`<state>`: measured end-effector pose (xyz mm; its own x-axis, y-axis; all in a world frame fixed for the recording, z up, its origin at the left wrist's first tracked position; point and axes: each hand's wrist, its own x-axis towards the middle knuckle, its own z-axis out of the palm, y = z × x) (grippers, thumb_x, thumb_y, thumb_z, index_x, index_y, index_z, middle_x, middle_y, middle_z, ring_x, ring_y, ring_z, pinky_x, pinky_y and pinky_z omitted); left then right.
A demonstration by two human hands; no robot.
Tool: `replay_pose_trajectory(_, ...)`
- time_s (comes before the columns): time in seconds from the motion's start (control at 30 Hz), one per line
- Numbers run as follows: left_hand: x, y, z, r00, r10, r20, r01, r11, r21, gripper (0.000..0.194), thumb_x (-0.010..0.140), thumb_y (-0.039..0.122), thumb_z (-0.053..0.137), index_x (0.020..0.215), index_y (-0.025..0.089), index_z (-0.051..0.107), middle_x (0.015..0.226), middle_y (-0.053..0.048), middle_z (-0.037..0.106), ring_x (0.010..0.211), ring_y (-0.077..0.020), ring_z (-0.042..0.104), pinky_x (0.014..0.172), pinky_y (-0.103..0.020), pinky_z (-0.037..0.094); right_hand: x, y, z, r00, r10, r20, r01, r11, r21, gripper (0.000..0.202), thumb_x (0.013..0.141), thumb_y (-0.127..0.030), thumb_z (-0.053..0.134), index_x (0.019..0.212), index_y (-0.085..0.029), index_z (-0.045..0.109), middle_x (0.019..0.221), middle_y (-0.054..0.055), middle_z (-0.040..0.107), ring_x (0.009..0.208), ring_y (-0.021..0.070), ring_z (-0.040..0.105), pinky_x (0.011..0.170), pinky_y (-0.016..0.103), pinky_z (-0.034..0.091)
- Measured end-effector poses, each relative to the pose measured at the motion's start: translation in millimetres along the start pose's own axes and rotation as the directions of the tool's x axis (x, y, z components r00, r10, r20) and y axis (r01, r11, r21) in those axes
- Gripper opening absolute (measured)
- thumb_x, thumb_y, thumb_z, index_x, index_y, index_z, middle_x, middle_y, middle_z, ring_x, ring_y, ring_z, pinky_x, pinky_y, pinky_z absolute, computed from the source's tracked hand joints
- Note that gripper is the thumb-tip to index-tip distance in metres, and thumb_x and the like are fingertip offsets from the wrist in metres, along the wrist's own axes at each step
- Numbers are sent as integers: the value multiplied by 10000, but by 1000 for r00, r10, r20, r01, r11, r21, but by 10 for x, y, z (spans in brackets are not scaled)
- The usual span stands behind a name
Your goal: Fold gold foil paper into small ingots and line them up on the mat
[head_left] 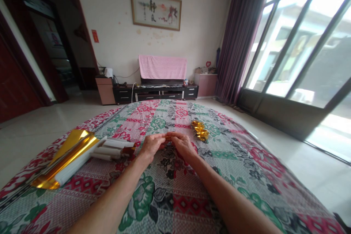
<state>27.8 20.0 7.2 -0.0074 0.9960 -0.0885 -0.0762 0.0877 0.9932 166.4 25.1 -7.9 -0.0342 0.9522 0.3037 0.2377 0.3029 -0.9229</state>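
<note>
Over the middle of the flowered cloth [189, 190], my left hand [151, 146] and my right hand [182, 144] meet, fingertips pinched together. A thin strip of gold foil [168, 138] shows between them; my fingers cover most of it. To the right of my right hand lie several crumpled or folded gold foil pieces [201, 131] in a short row. On the left, a roll of shiny gold foil [75, 155] rests partly unrolled, its loose sheet fanned toward the far side. Several white tubes [106, 151] lie between that roll and my left hand.
A low black TV cabinet [124, 95] stands past the cloth's far edge, with a pink cloth [163, 66] draped over a screen on it. A framed picture [156, 9] hangs above. At the right are a purple curtain [236, 44] and large windows; a doorway opens at the left.
</note>
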Motion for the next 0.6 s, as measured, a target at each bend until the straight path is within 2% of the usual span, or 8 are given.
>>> replay_pose_trajectory(0.23, -37, 23, 8, 995, 80, 59, -83, 995, 50, 255, 684, 141, 588, 908, 165, 706, 805, -38, 725, 699, -123, 648, 543, -167, 447, -16, -59, -24, 1000, 11, -3, -11, 1000, -3, 352, 725, -274, 444, 949, -212, 708, 902, 9, 703, 840, 185, 620, 794, 305, 476)
replay_pose_trajectory(0.4, -18, 16, 4, 999, 26, 23, -26, 1000, 0, 274, 674, 104, 564, 905, 152, 701, 833, -48, 724, 710, -139, 656, 555, -188, 470, -2, -38, -21, 1000, 25, 9, -25, 1000, 3, 356, 723, -264, 437, 947, -207, 708, 916, 14, 702, 833, 183, 622, 788, 303, 477)
replay_pose_trajectory(0.6, -19, 16, 15, 1000, -10, -28, 9, 1000, -23, 285, 680, 83, 531, 906, 142, 694, 833, -54, 723, 707, -148, 658, 533, -197, 477, -7, -37, -15, 1000, 18, -1, -18, 1000, 10, 346, 725, -278, 454, 947, -209, 711, 835, 12, 707, 847, 192, 617, 791, 302, 473)
